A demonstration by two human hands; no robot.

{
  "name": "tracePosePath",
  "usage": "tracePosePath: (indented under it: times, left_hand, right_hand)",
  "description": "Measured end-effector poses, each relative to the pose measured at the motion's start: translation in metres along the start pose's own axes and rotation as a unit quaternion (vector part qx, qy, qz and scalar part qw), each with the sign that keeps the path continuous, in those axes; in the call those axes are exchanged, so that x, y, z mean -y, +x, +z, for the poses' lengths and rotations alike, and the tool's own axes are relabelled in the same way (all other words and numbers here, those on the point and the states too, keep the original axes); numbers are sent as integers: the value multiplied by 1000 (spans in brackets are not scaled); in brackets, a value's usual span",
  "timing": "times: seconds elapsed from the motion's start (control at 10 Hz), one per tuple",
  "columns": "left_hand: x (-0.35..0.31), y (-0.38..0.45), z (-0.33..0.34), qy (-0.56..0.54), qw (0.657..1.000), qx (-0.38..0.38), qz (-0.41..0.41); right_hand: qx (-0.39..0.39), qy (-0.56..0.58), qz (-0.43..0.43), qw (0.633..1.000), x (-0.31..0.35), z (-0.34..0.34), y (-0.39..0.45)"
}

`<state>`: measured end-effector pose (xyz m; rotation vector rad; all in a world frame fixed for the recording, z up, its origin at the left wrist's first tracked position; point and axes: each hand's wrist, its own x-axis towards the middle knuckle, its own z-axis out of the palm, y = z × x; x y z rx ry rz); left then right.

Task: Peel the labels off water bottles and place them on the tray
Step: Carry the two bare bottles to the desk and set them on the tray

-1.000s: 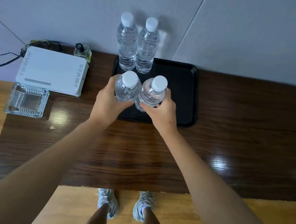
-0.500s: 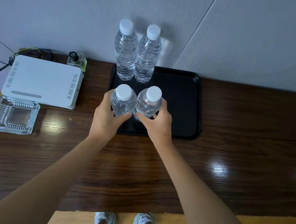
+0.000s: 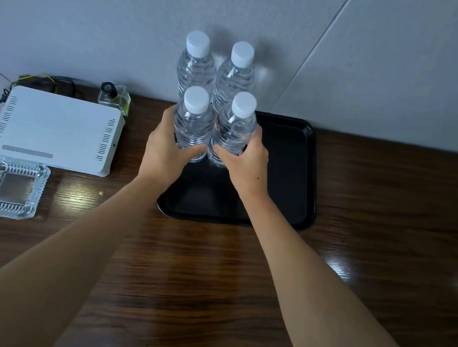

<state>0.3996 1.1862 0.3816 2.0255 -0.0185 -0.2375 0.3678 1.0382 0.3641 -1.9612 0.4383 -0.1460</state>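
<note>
A black tray (image 3: 287, 187) lies on the dark wooden table against the wall. Two clear, label-free water bottles with white caps stand upright at its far left: the back left bottle (image 3: 195, 67) and the back right bottle (image 3: 236, 76). Directly in front of them stand two more bare bottles. My left hand (image 3: 164, 150) is wrapped around the front left bottle (image 3: 193, 123). My right hand (image 3: 248, 162) is wrapped around the front right bottle (image 3: 235, 129). Both front bottles are upright and side by side on the tray, their bases hidden by my fingers.
A white router box (image 3: 56, 128) with cables sits left of the tray. A small glass perfume bottle (image 3: 115, 97) stands behind it. A glass ashtray (image 3: 4, 187) rests at the table's left edge. The tray's right half and the table (image 3: 390, 223) to the right are bare.
Both hands have carried the two front bottles away from me, up against the back pair. The view has shifted, so the table fills more of the frame.
</note>
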Motion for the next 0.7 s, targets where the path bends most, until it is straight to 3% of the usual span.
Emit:
tracePosePath:
  times: [0.6,0.7]
  left_hand:
    - [-5,7,-8,30,998,43,-20]
    - [-10,-12,-15,83,994,37,-55]
  right_hand:
    - [50,-17,-2,999,13,-7,0]
    - [6,-87,-9,996,30,-22,-22]
